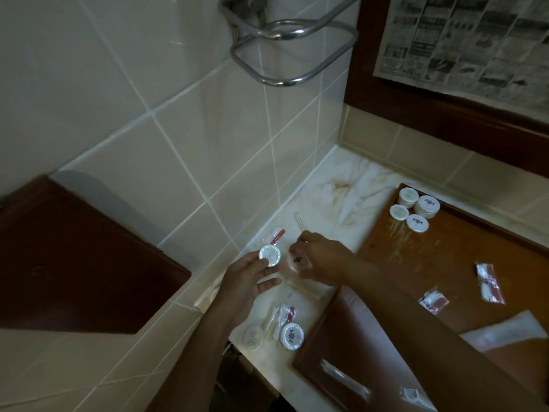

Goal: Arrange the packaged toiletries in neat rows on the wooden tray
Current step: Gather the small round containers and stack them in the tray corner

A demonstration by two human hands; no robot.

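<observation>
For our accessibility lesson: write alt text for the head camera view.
Left hand holds a round white packet while the right hand grips another over a marble counter; four round packets sit clustered on the wooden tray nearby.

I see dim light on the pale tiled wall (124, 93). A chrome towel rail (285, 52) hangs on it, above the marble counter (350, 185); right of the rail, a dark wooden frame (416, 114).
</observation>
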